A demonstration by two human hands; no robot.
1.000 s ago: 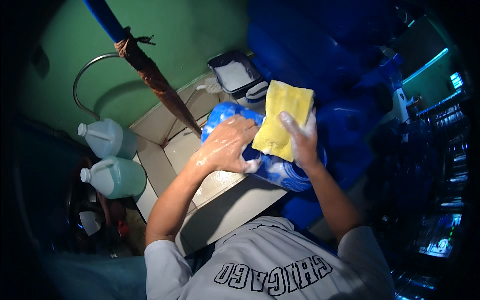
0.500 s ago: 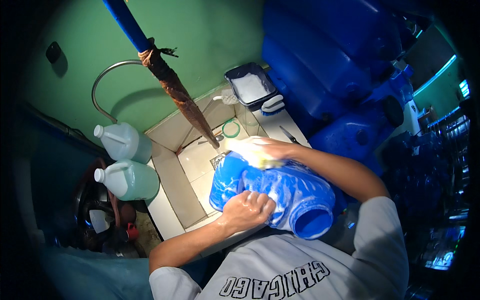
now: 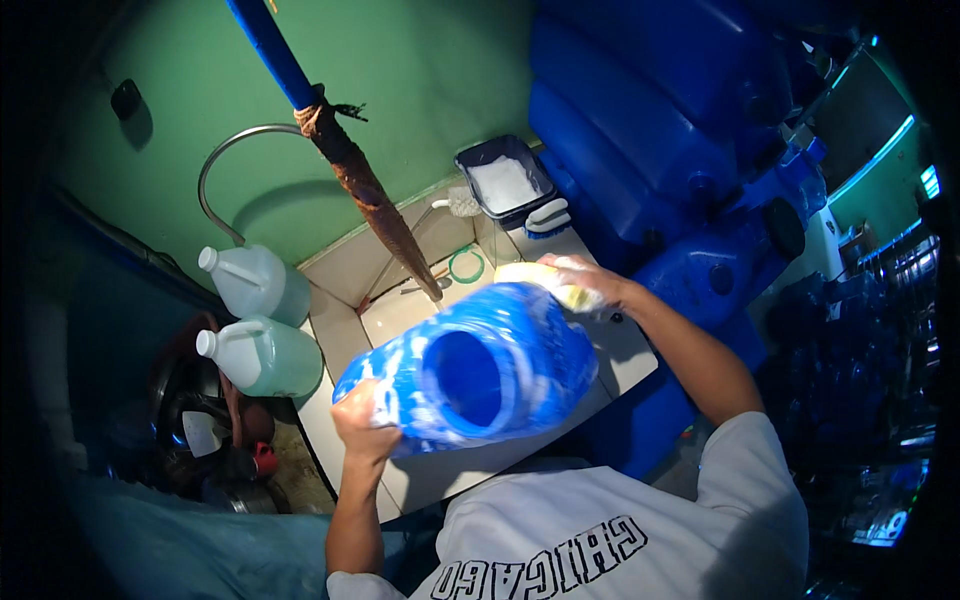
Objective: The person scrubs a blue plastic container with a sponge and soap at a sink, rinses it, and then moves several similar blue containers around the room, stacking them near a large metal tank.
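A blue plastic water jug (image 3: 540, 345), streaked with white suds, is held tilted over the tiled sink, and its wide round mouth faces up toward me. My left hand (image 3: 365, 420) is closed round a part at the jug's left end; the jug hides some of its fingers. At the far right side of the jug, my right hand (image 3: 590, 280) grips a soapy yellow sponge (image 3: 530, 273). The sponge is at the jug's far edge; whether it presses on the plastic I cannot tell.
A cloth-wrapped blue pipe (image 3: 370, 195) hangs down over the sink (image 3: 385, 320). Two jugs of pale green liquid (image 3: 265, 358) stand on the left ledge. Behind lie a dark basin (image 3: 500, 210) with white contents and a scrub brush (image 3: 547, 217). Large blue containers (image 3: 640, 130) crowd the right.
The jug has turned, its mouth swinging left and upward from the lower right. My left hand has moved left with it. My right hand and the sponge have shifted right, toward the jug's far side.
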